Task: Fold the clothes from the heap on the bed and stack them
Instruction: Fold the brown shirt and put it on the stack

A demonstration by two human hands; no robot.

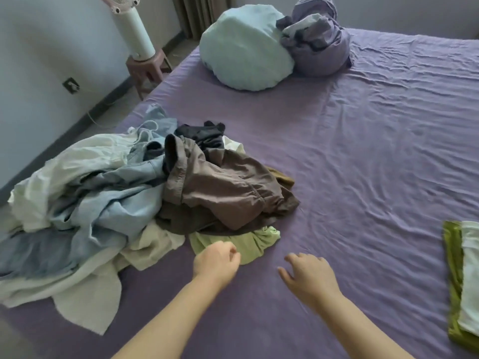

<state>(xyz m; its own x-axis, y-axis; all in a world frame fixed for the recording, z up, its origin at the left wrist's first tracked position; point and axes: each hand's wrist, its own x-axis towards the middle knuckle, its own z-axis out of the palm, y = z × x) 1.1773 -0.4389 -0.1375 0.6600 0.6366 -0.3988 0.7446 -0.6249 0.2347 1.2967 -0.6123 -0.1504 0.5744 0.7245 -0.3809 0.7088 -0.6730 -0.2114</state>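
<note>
Here, left hand [216, 260] curled at green top [243, 242]; right hand [309, 274] spread, holding nothing, by heap [116, 193]

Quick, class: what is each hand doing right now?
Left hand: fingers curled over the light green garment; an actual grip cannot be told.
Right hand: open, holding nothing.

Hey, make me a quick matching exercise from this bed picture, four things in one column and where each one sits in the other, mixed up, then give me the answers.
Things:
1. light green garment
2. pale blue pillow
3. folded stack
4. brown trousers

Places:
A. right edge of the bed
B. far end of the bed
C. top of the heap
D. heap's near edge, by the left hand

Pairs: 1-D, 2-B, 3-A, 4-C
</note>
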